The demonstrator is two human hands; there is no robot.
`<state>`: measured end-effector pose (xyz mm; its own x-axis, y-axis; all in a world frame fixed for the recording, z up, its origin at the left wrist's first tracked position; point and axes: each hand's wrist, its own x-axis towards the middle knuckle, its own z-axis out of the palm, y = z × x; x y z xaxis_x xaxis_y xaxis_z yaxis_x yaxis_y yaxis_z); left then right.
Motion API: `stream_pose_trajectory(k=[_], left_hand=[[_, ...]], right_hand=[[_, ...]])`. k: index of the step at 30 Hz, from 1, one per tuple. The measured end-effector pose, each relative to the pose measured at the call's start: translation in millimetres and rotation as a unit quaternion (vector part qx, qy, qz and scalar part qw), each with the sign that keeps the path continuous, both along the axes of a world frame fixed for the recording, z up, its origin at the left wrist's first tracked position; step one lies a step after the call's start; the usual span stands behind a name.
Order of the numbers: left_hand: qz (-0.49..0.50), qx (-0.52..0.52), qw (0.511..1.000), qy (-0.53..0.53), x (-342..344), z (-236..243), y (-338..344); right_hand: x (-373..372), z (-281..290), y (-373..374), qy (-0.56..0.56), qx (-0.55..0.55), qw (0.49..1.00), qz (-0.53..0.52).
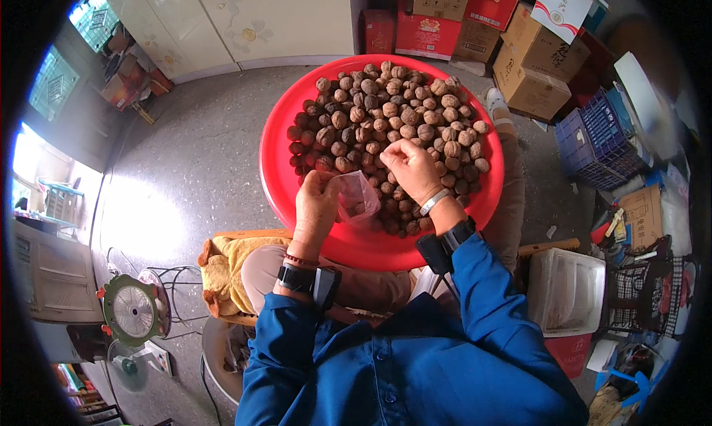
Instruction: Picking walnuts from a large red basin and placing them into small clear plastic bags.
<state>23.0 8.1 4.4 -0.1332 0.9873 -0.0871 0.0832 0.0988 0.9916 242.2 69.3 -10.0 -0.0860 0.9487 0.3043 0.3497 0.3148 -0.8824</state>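
A wide red basin [275,140] in front of me holds a heap of brown walnuts [378,109]. At the basin's near left, my left hand [316,203] pinches the edge of a thin clear plastic bag [359,197], which hangs over the walnuts with its mouth toward my right hand. Something pale shows inside the bag, too blurred to name. My right hand [412,172] hovers above the heap, right of the bag and apart from it. Its thumb and fingertips are pressed together; whatever lies between them, if anything, is too small to make out.
Cardboard boxes [530,85] and red boxes are stacked at the far right, beside a blue plastic crate [597,140]. A clear tub [566,291] stands near my right elbow. On the left are a green-rimmed fan [132,309], loose cables and a bucket [215,359].
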Motion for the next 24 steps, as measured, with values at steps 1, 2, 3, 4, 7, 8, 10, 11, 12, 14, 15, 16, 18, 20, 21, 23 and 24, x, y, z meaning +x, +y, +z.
stream_pose_trajectory(k=[1,2,3,4,7,8,10,11,12,14,15,16,18,20,21,23,24], left_hand=[[-0.001,-0.006,1.0,-0.001,0,0,0],[-0.001,-0.011,1.0,-0.002,-1,1,0],[-0.001,-0.011,1.0,-0.001,-1,0,0],[-0.006,-0.006,1.0,-0.002,-2,-1,0],[-0.013,-0.003,1.0,0.008,-2,0,0],[-0.016,-0.006,1.0,0.018,-3,0,-1],[-0.019,-0.005,1.0,0.017,-2,0,-1],[-0.021,-0.004,1.0,0.016,-1,1,-1],[-0.021,-0.004,1.0,0.016,-1,2,-2],[-0.022,0.008,1.0,-0.004,0,5,-3],[-0.023,0.009,1.0,-0.004,1,4,-3],[-0.018,0.012,1.0,0.001,2,4,-3],[-0.013,0.016,1.0,0.007,2,3,-3],[-0.017,0.004,1.0,0.01,1,2,-2],[-0.018,0.005,1.0,0.009,2,2,-2],[-0.02,0.006,1.0,-0.001,3,2,-2],[-0.019,0.006,1.0,-0.001,2,1,-2]], right_hand=[[-1,-6,0,-0.043,-0.042,0.998,-0.014],[0,-12,0,-0.109,-0.038,0.993,-0.02],[1,-16,1,-0.17,-0.025,0.985,-0.009],[2,-20,2,-0.229,-0.012,0.973,0.002],[6,-29,-4,-0.334,-0.024,0.941,0.046],[5,-31,-4,-0.333,-0.024,0.941,0.047],[4,-30,-4,-0.444,-0.047,0.892,0.071],[3,-29,-4,-0.456,-0.05,0.885,0.077],[2,-29,-4,-0.455,-0.05,0.886,0.077],[-1,-29,-3,-0.484,-0.063,0.868,0.091],[0,-32,-2,-0.485,-0.063,0.868,0.089],[0,-36,-1,-0.489,-0.055,0.865,0.102],[1,-39,-1,-0.493,-0.047,0.861,0.114],[-2,-40,-2,-0.501,-0.042,0.859,0.096],[-3,-39,-2,-0.501,-0.042,0.859,0.095],[-3,-37,-1,-0.501,-0.057,0.858,0.1],[-6,-32,-2,-0.501,-0.056,0.858,0.101]])
